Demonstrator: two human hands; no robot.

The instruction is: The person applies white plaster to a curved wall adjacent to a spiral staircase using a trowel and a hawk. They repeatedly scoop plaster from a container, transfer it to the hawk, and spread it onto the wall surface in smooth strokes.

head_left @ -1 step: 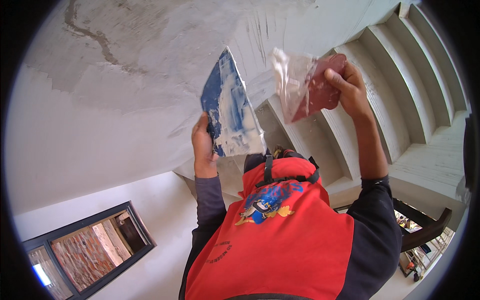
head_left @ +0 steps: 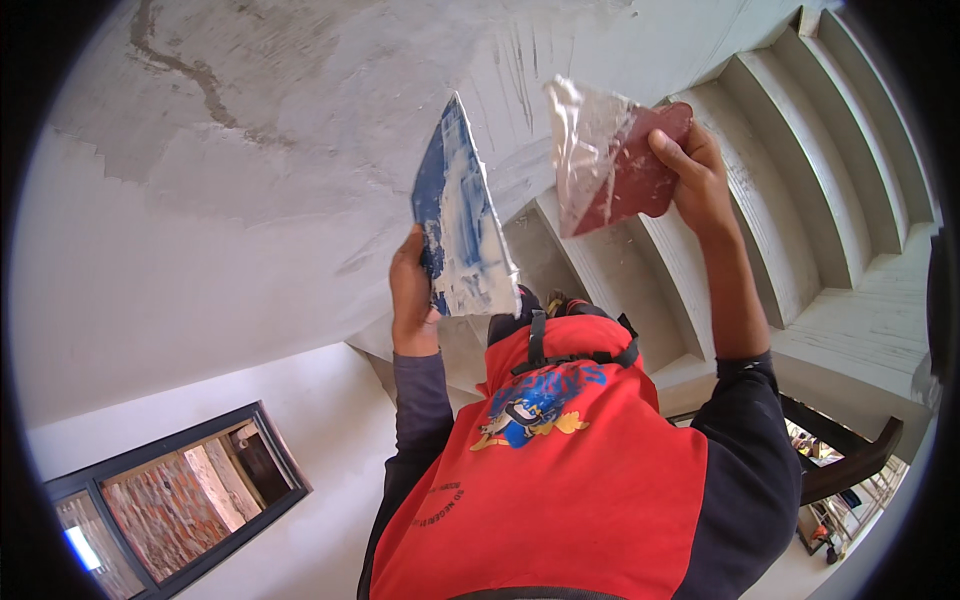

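My left hand (head_left: 411, 300) is closed round the near left edge of a flat blue plastering board (head_left: 432, 190), held tilted upright. Thick white putty (head_left: 468, 225) is smeared over its face. In my right hand (head_left: 702, 185) is a dark red putty spreader (head_left: 635, 165), with the thumb pressed on its face. White putty coats the spreader's far left part. The two tools are apart, held in front of a grey wall (head_left: 330, 130) with patchy plaster and a rough dark streak at the upper left.
Concrete stairs (head_left: 735, 150) curve up along the right. A dark handrail (head_left: 855, 470) stands at the lower right, with an opening beyond it. At the lower left, a dark-framed window (head_left: 190, 490) shows brickwork behind.
The plastering board and my left hand have shifted slightly right. My right hand has lifted the spreader a little and turned it slightly.
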